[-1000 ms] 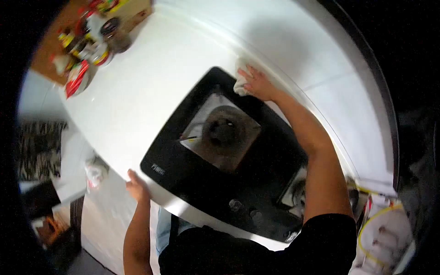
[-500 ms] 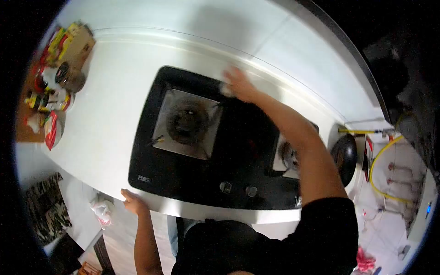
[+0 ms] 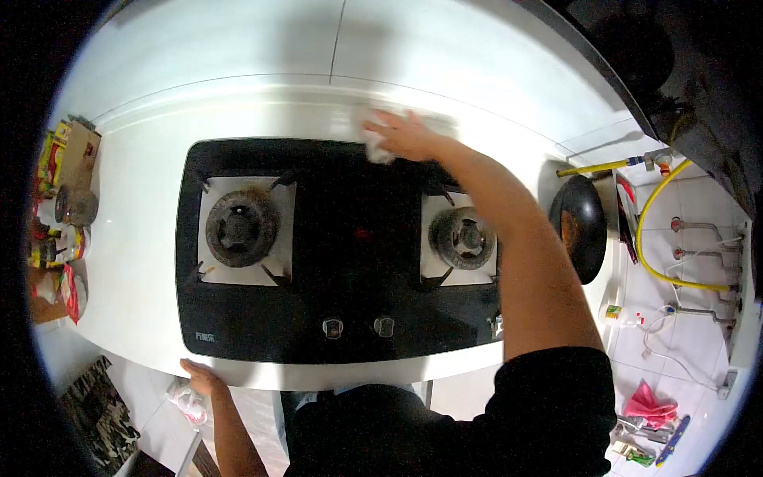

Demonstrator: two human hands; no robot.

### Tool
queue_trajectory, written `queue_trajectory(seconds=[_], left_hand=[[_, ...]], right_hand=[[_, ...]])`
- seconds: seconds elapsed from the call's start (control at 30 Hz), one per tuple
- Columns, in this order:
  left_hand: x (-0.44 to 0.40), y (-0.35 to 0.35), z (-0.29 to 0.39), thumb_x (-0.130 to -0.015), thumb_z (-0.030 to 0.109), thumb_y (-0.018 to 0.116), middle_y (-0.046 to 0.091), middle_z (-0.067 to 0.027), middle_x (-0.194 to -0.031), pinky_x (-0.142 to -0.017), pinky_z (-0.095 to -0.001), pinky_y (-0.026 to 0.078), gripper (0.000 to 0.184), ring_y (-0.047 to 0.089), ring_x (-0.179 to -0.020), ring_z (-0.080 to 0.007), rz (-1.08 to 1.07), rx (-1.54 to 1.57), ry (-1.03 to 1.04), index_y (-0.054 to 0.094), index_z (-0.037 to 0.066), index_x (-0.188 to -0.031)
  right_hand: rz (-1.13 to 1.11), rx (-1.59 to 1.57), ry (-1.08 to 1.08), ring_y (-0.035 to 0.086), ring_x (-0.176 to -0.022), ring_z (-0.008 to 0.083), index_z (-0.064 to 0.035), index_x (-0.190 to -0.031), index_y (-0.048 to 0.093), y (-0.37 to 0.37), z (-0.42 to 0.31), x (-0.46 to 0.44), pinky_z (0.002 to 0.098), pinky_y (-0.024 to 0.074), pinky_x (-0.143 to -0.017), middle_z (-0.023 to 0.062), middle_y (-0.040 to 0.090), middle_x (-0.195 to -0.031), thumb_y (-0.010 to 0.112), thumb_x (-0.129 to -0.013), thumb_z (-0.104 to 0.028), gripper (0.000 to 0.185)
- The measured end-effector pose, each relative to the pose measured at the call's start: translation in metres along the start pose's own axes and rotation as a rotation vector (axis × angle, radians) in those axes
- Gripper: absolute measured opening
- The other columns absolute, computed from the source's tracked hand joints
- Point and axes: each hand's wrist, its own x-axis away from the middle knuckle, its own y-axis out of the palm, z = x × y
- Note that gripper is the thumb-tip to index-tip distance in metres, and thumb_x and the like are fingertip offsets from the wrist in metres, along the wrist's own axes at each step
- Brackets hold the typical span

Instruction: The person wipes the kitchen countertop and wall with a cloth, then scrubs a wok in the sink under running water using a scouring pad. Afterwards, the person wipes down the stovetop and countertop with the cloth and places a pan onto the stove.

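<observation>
My right hand (image 3: 404, 137) reaches over the black glass gas stove (image 3: 358, 262) to its back edge. Its fingers press on a white cloth or wad of tissue (image 3: 379, 149), partly hidden and blurred. The cloth lies where the stove meets the white countertop (image 3: 135, 238). My left hand (image 3: 203, 378) grips the countertop's front edge, left of the stove's front corner; some of its fingers are hidden. The left burner (image 3: 241, 229) is fully in view, while my right forearm passes close by the right burner (image 3: 463, 239). Two knobs (image 3: 384, 327) sit at the stove's front.
Jars (image 3: 76, 205), boxes and packets stand at the counter's left end. A black wok (image 3: 581, 229) leans at the right end, near a yellow gas hose (image 3: 653, 258). A dark range hood edge (image 3: 608, 63) overhangs the upper right.
The view has turned, so the stove now appears more level and farther left. My right hand and the cloth remain at its back edge; my left hand stays on the counter edge.
</observation>
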Motion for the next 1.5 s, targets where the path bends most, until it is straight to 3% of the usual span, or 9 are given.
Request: queue_trajectory(seconds=[0.37,0.43,0.53,0.63,0.67,0.8,1.0,1.37,1.5], left_hand=[[-0.013,0.006,-0.006,-0.078,0.076,0.034,0.061,-0.031,-0.093,-0.081,-0.0461,0.043,0.096,0.058,-0.085,-0.0401,0.013,0.144,-0.305,0.062,-0.016,-0.091],[-0.012,0.009,-0.008,-0.079,0.075,0.034,0.062,-0.0294,-0.095,-0.082,-0.0448,0.043,0.096,0.059,-0.086,-0.0387,-0.024,0.147,-0.318,0.061,-0.015,-0.095],[-0.004,0.006,-0.002,-0.079,0.075,0.034,0.061,-0.0282,-0.098,-0.085,-0.0431,0.043,0.096,0.058,-0.09,-0.0376,-0.034,0.295,-0.278,0.06,-0.014,-0.099],[-0.003,0.003,0.006,-0.08,0.074,0.035,0.062,-0.0268,-0.1,-0.083,-0.0408,0.045,0.092,0.059,-0.092,-0.0348,-0.016,0.315,-0.293,0.061,-0.011,-0.104],[-0.001,0.003,0.004,-0.08,0.073,0.036,0.062,-0.0263,-0.1,-0.083,-0.0401,0.045,0.09,0.059,-0.093,-0.0339,-0.005,0.312,-0.279,0.061,-0.01,-0.105],[-0.024,0.018,-0.021,-0.08,0.072,0.037,0.061,-0.0254,-0.104,-0.083,-0.0387,0.046,0.087,0.059,-0.093,-0.035,-0.055,0.387,-0.29,0.06,-0.006,-0.11],[-0.015,0.005,-0.005,-0.074,0.08,0.034,0.057,-0.0279,-0.111,-0.095,-0.046,0.036,0.102,0.053,-0.105,-0.0397,0.015,0.124,-0.359,0.055,-0.013,-0.111],[-0.02,0.012,-0.028,-0.083,0.066,0.042,0.061,-0.0331,-0.09,-0.076,-0.0452,0.046,0.085,0.06,-0.085,-0.0409,0.069,0.066,-0.22,0.06,-0.016,-0.095],[-0.008,0.008,-0.006,-0.081,0.069,0.04,0.06,-0.0348,-0.088,-0.079,-0.0478,0.044,0.09,0.058,-0.085,-0.0433,0.074,0.174,-0.268,0.06,-0.018,-0.09]], right_hand=[[-0.104,-0.16,0.634,0.011,-0.138,0.0294,-0.0308,-0.143,0.017,0.086,0.147,0.176,0.0532,0.0142,-0.109,0.0065,0.008,-0.151,0.046,-0.092,-0.021,0.059],[-0.041,0.012,0.294,0.012,-0.138,0.033,-0.0328,-0.143,0.018,0.094,0.155,0.154,0.0502,0.0194,-0.109,0.0059,0.005,-0.152,0.044,-0.093,-0.021,0.057],[0.1,-0.475,0.25,0.013,-0.136,0.0366,-0.0297,-0.143,0.021,0.048,0.074,0.089,0.044,0.0219,-0.109,0.0162,0.014,-0.148,0.051,-0.09,-0.013,0.063],[0.231,0.098,0.011,0.035,-0.126,0.0378,-0.0211,-0.139,0.032,0.049,0.058,0.038,0.0433,0.0338,-0.103,0.0187,0.029,-0.142,0.055,-0.088,-0.033,0.058],[0.15,-0.322,0.047,0.034,-0.126,0.037,-0.0213,-0.139,0.031,0.045,0.05,0.026,0.0429,0.0347,-0.102,0.0183,0.03,-0.141,0.059,-0.085,-0.03,0.062],[0.345,0.046,-0.324,0.031,-0.129,0.034,-0.0219,-0.136,0.036,0.028,-0.01,-0.051,0.0399,0.037,-0.101,0.0148,0.023,-0.145,0.069,-0.073,-0.018,0.07],[0.328,-0.158,-0.274,0.03,-0.132,0.0301,-0.0227,-0.135,0.036,0.014,-0.035,-0.096,0.0396,0.0354,-0.102,0.0158,0.025,-0.145,0.063,-0.075,-0.001,0.069],[0.143,-0.212,0.134,0.035,-0.127,0.0342,-0.0262,-0.138,0.031,0.045,0.086,0.098,0.0382,0.0381,-0.101,0.0143,0.024,-0.145,0.056,-0.078,0.006,0.073],[0.302,-0.175,-0.183,0.032,-0.129,0.0343,-0.0254,-0.136,0.036,0.037,0.05,0.043,0.0386,0.0363,-0.102,0.0139,0.027,-0.144,0.058,-0.074,0.009,0.074]])
